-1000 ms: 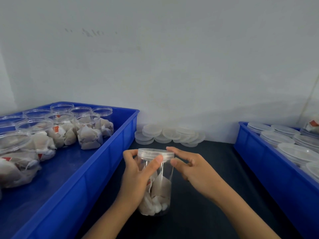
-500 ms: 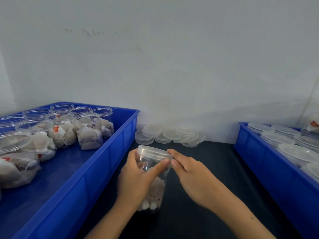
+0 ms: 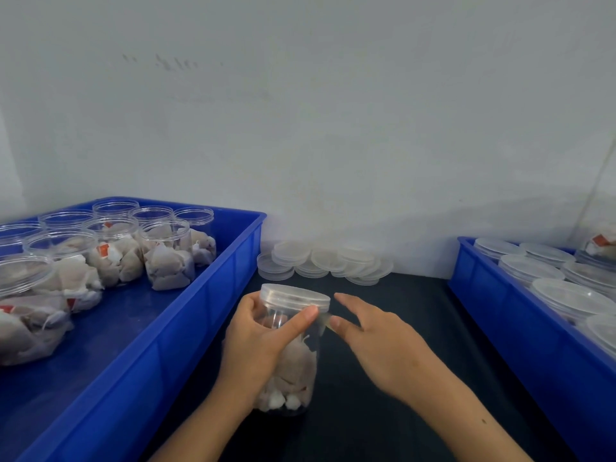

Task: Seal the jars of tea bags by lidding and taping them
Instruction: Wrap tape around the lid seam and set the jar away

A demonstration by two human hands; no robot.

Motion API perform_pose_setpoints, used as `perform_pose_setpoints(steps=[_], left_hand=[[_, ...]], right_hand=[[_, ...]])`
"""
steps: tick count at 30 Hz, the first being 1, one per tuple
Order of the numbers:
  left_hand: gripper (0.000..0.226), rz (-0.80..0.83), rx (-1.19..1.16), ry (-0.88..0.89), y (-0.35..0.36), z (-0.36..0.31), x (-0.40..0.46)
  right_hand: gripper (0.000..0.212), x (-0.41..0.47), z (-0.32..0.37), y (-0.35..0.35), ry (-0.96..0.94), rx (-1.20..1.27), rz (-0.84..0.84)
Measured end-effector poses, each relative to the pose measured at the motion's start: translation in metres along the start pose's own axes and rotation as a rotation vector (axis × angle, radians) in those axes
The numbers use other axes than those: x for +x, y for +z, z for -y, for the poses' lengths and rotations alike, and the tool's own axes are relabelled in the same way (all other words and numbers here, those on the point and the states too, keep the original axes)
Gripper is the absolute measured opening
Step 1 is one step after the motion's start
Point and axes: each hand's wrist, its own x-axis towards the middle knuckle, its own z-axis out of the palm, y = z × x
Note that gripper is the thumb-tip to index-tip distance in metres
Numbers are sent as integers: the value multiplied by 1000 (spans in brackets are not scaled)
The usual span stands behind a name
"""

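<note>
A clear jar (image 3: 295,365) of tea bags stands on the dark table, tilted slightly left, with a clear lid (image 3: 295,295) on it. My left hand (image 3: 263,341) grips the jar's body, and its thumb presses on the wall just under the lid. A short strip of clear tape (image 3: 324,323) runs from under that thumb to the thumb tip of my right hand (image 3: 383,341), which pinches its free end just right of the jar. My right index finger points up beside the lid.
A blue crate (image 3: 213,295) on the left holds several open jars of tea bags (image 3: 166,258). Loose clear lids (image 3: 326,261) lie stacked against the wall behind the jar. A second blue crate (image 3: 500,315) on the right holds several lidded jars (image 3: 566,295).
The jar has tilted left and turned in my left hand. My right hand has come off the lid's rim and drawn a little to the right, with a tape strip now showing at its thumb.
</note>
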Motion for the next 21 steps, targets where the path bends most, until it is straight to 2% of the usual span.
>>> perform_pose_setpoints(steps=[7,11,15,18,21], left_hand=[[68,57,-59,20,1,-4,0],[72,101,-65,27,0,-4,-1],[79,128,-81,-7,-2,-2,1],[71,177,-42,28,-2,-3,1],[64,116,86,126,-2,-2,1]], right_hand=[[44,3,-1,0,-33,-71,-26],[48,5,-5,-4,-36,-1,39],[47,5,-7,-6,-73,-10,21],[45,6,-6,-6,-86,2,-10],[43,3,-2,-2,-81,0,-67]])
